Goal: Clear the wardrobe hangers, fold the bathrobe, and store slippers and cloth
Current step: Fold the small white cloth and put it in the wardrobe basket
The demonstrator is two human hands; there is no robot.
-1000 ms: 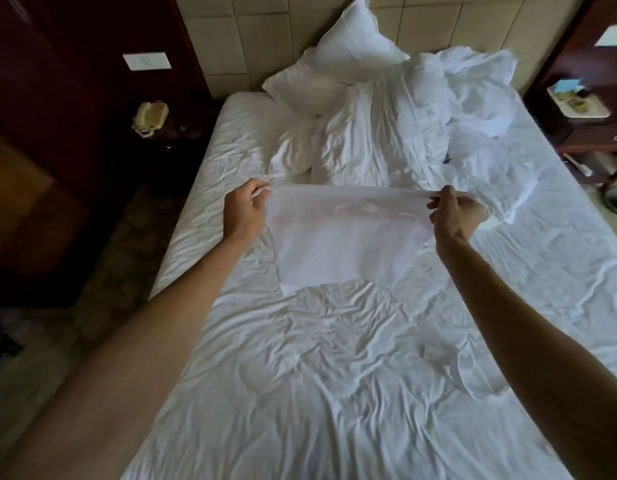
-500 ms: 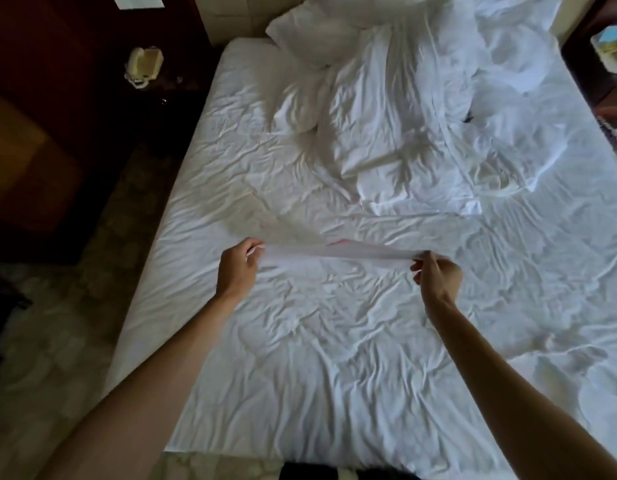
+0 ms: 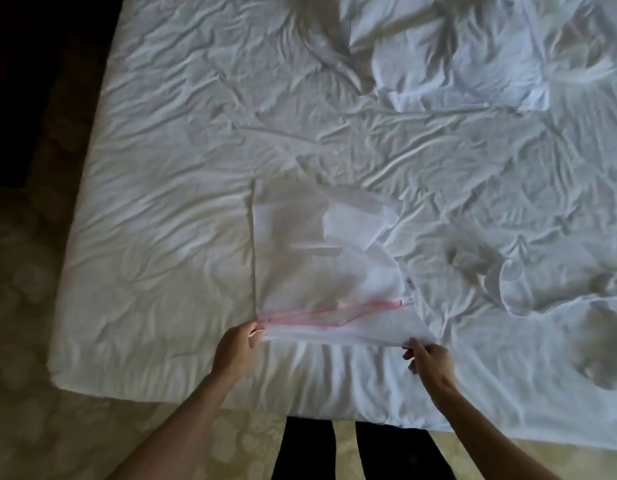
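A thin white cloth (image 3: 310,271) with a pink cord near its front edge lies spread flat on the bed (image 3: 168,209), its far right corner folded over. My left hand (image 3: 236,348) pinches the cloth's near left corner. My right hand (image 3: 428,362) pinches the near right corner with the fingertips. Both hands are low, at the bed's front edge.
Another white fabric piece with a loop (image 3: 511,285) lies on the bed to the right. Crumpled white bedding (image 3: 456,53) is piled at the far end. A patterned floor (image 3: 30,341) runs along the left and front. My dark trouser legs (image 3: 355,448) stand against the bed's edge.
The cloth was held stretched in the air between both hands; now it is lowered and laid flat on the bed. My view has tilted down toward the bed's front edge.
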